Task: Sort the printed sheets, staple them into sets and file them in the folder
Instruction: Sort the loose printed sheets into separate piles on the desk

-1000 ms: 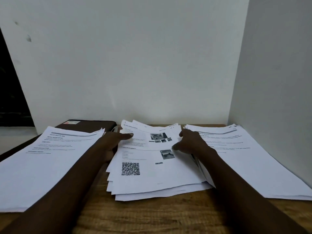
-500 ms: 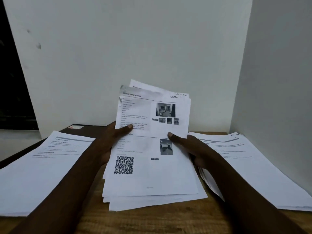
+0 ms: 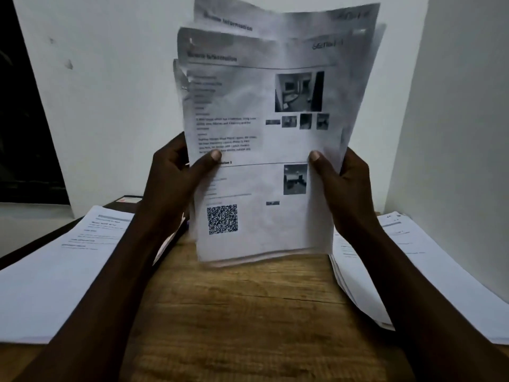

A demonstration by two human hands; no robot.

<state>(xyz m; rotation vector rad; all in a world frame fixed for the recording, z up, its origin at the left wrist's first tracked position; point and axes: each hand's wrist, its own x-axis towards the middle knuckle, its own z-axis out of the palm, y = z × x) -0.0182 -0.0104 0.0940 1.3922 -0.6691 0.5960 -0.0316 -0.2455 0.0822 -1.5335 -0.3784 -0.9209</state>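
1. Paper fills both hands: the left hand (image 3: 170, 183) and the right hand (image 3: 347, 188) each grip one side edge of a bundle (image 3: 261, 119) of printed sheets, thumb on the front and fingers behind.
2. This bundle stands almost upright between the hands, with its long axis vertical and the printed face toward the person. Its lower edge hangs just above the table (image 3: 248, 312) and looks apart from it, though blur makes this not fully sure.
3. At the top the sheets are stepped and not aligned, so the step in hand seems to be squaring the bundle. The table lies straight below, and both hands are equally near.
4. One flat pile (image 3: 55, 271) lies by the left forearm, and a second pile (image 3: 440, 271) lies by the right one.
5. Behind the left pile there is a dark flat thing, probably the folder (image 3: 129, 200). It is nearer to the left hand.
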